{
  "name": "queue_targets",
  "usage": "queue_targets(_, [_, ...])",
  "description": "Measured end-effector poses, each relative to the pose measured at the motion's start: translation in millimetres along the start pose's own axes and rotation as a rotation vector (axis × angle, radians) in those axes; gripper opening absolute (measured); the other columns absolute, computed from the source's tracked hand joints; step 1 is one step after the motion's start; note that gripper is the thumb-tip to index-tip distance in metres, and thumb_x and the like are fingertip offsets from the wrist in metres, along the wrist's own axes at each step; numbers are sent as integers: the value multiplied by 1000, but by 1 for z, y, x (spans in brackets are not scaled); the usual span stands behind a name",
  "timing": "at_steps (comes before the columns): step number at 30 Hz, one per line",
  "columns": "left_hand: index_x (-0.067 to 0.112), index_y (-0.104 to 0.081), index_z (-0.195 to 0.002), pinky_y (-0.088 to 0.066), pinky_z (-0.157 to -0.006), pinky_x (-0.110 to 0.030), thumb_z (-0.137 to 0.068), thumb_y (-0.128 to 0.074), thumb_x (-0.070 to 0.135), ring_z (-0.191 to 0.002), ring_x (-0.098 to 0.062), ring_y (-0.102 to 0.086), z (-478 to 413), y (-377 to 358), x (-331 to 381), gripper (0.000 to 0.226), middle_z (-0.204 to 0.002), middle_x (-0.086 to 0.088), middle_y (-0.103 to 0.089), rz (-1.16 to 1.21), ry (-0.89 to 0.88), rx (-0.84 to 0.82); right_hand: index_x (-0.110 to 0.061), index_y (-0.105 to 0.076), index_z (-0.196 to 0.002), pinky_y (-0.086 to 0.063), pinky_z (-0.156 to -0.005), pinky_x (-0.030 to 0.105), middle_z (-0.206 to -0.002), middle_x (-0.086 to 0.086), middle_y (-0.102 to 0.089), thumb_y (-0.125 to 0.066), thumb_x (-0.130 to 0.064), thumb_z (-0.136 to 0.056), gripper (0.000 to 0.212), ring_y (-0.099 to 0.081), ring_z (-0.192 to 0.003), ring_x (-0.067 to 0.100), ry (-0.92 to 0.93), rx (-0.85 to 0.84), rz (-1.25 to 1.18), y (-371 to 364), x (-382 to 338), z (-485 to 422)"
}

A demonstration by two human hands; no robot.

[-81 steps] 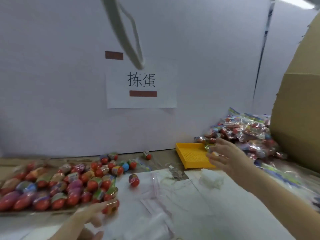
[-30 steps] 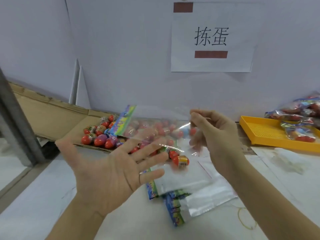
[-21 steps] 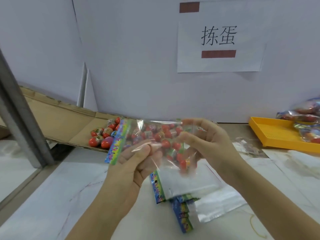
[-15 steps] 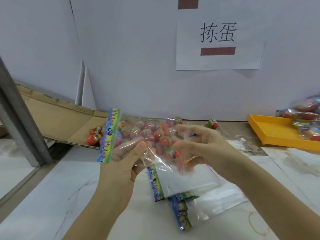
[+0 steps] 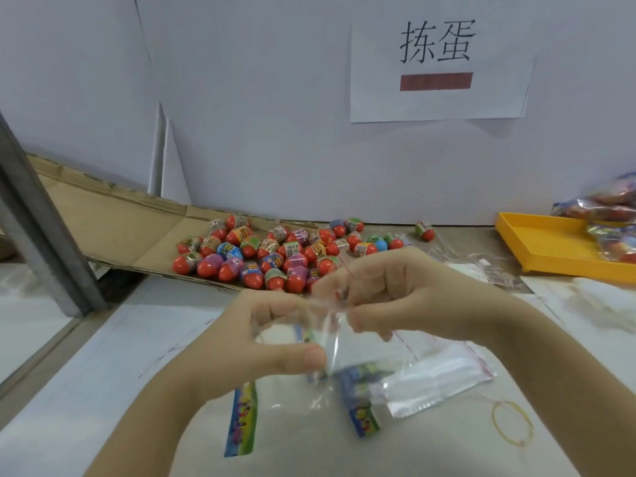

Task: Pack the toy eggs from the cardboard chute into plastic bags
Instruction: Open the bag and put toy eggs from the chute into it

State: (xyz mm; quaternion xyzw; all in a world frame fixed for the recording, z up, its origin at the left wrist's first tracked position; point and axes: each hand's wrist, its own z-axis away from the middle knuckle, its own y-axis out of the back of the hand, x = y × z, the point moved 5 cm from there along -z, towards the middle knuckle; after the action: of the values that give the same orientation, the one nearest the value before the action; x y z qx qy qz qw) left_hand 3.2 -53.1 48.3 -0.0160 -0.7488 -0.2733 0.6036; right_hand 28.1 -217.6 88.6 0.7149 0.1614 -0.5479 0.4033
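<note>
Several toy eggs [image 5: 275, 254], mostly red with coloured caps, lie at the low end of the flat cardboard chute [image 5: 113, 218]. In front of them both hands hold one clear plastic bag [image 5: 292, 390] with a colourful header strip that hangs down. My left hand [image 5: 272, 342] pinches the bag's top edge between thumb and fingers. My right hand [image 5: 395, 290] pinches the same edge from the other side. The bag looks empty. A stack of spare bags [image 5: 423, 380] lies on the table under the hands.
A yellow tray [image 5: 550, 246] stands at the right, with filled bags [image 5: 609, 215] piled on and behind it. A single egg [image 5: 425, 229] lies apart near the wall. A yellow rubber band [image 5: 512, 426] lies at the right front. A grey metal post [image 5: 44, 232] stands left.
The bag was held up wide in front of the eggs; now both hands have come down and together, pinching its top edge, and the header strip hangs below.
</note>
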Motion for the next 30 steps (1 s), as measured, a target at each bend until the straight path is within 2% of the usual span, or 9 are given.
queue_targets(2, [29, -78, -93, -51, -85, -17, -64, -83, 51, -102, -11, -69, 0, -1, 0, 37, -100, 4, -76, 96, 52, -59, -25, -67, -114, -43, -55, 31, -66, 9, -51, -65, -2, -87, 35, -45, -60, 23, -38, 44, 55, 5, 6, -1])
queue_targets(5, [35, -77, -96, -53, -79, -15, -71, -83, 27, -101, -7, -69, 1, 0, -5, 26, -101, 9, -76, 34, 134, -136, -8, -64, -114, -42, -51, 21, -63, -12, -62, -68, -4, -85, 29, -49, -55, 10, -99, 85, 168, 14, 13, 3])
queue_targets(9, [56, -67, -105, -47, -95, -23, -58, -81, 48, -110, 1, -62, 11, 3, -7, 49, -112, 23, -69, -94, 251, -370, -19, -70, -103, -51, -56, 30, -76, 8, -74, -77, -21, -72, 31, -63, -61, 22, -37, 230, 8, 22, 10, 3])
queue_targets(13, [29, -67, -122, -44, -104, -42, -53, -72, 77, -120, -24, -61, 13, 4, -1, 85, -125, -8, -67, 154, 252, -387, -23, -72, -98, -49, -51, 26, -73, 6, -71, -76, -14, -80, 20, -55, -55, 17, -60, 12, 76, 14, 12, 2])
queue_targets(15, [23, -69, -122, -48, -102, -45, -54, -78, 70, -116, -31, -63, 12, -2, -5, 83, -120, -14, -69, 182, 274, -393, -28, -69, -102, -47, -49, 23, -70, 1, -70, -75, -16, -81, 25, -53, -51, 13, -69, -25, 91, 11, 15, 2])
queue_targets(19, [22, -79, -91, -58, -72, -26, -71, -80, 32, -87, -26, -73, -1, -9, -9, 23, -92, -11, -76, 205, 249, -116, -26, -62, -116, -51, -48, 28, -71, 3, -70, -73, -30, -80, 37, -59, -54, 19, -56, 149, -42, 15, 19, -4])
queue_targets(22, [19, -80, -76, -55, -57, -21, -56, -80, 31, -69, -19, -73, -6, -1, -13, 24, -77, -12, -75, 254, 245, 98, -23, -63, -113, -55, -63, 38, -78, -13, -65, -56, -20, -96, 20, -64, -74, 18, -43, 511, 241, 38, 35, -3])
queue_targets(25, [14, -79, -73, -55, -54, -22, -51, -83, 28, -65, -22, -73, -7, 7, -12, 26, -71, -15, -73, 308, 208, 202, -26, -64, -111, -37, -76, 21, -92, -20, -47, -52, -14, -96, 23, -54, -94, 14, -22, 347, 913, 29, 56, -5])
queue_targets(30, [13, -79, -73, -55, -54, -23, -55, -82, 18, -64, -22, -72, -7, 9, -11, 19, -71, -17, -73, 316, 210, 260, -21, -67, -99, -39, -70, 23, -91, -13, -43, -62, -16, -87, 14, -48, -79, 11, -28, 313, 988, 17, 82, -9])
